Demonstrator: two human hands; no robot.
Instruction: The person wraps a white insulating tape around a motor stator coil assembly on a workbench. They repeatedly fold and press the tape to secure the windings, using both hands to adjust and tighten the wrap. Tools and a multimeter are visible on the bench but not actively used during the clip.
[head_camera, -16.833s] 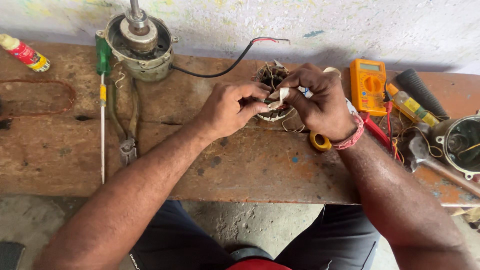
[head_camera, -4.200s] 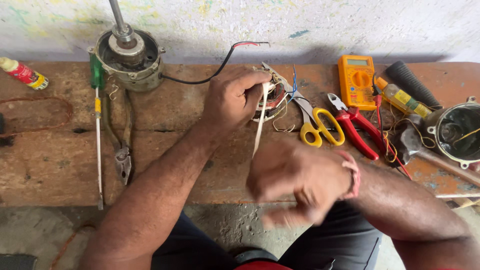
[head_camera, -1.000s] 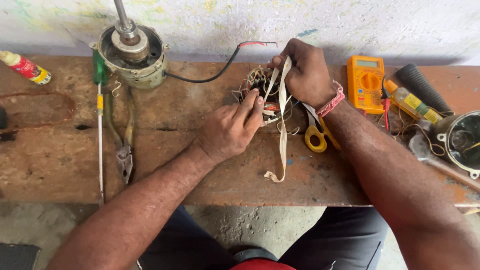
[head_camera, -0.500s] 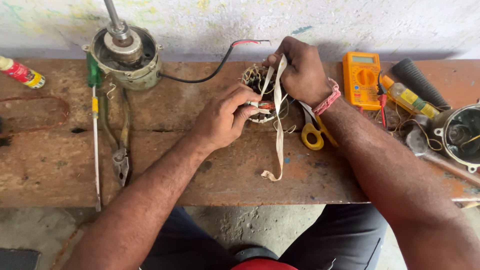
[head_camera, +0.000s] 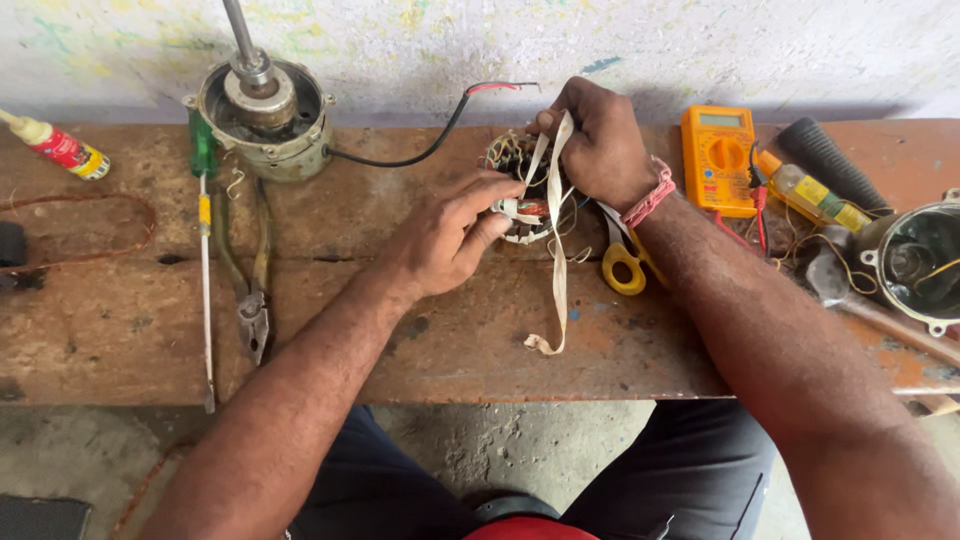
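Observation:
A round wire-wound motor stator (head_camera: 520, 190) sits on the worn wooden bench (head_camera: 450, 340), with thin wires sticking out of it. My left hand (head_camera: 450, 235) grips its near side, fingers on the windings. My right hand (head_camera: 600, 140) reaches over the far side and pinches a long cream cloth tape (head_camera: 553, 260). The tape runs from my right fingers down over the stator, and its loose end lies curled on the bench near the front edge.
A motor housing with shaft (head_camera: 262, 110) stands back left, a black cable (head_camera: 410, 150) leading from it. Green screwdriver (head_camera: 205, 240) and pliers (head_camera: 250, 290) lie left. Yellow-handled scissors (head_camera: 622, 265), orange multimeter (head_camera: 718, 160), a small bottle (head_camera: 810, 195) and a metal cover (head_camera: 915, 262) are right. A tube (head_camera: 55, 145) lies far left.
My right hand has stayed over the stator's far side holding the tape. My left hand shifted slightly on the windings. The tape's loose end still rests on the bench.

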